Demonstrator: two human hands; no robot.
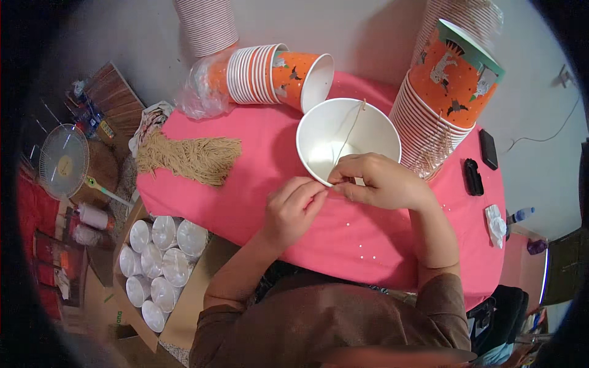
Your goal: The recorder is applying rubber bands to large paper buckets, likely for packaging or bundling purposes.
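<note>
Paper bucket (357, 144), white inside, sits mouth-up on the pink-covered bench (215, 205), before the wearer. Right hand (379, 181) curls over near rim, gripping it; left hand (293, 205) pinches narrowly beside it, outside. Whether either also grips cord, cannot tell. Cord (351, 127) runs inside from far rim: far end looks fastened, near end probably unfinished. Upright bucket stack (454, 80), strings hanging on it, likely done; cord bundle (196, 158) and lying bucket stack (253, 75) apparently remain.
</note>
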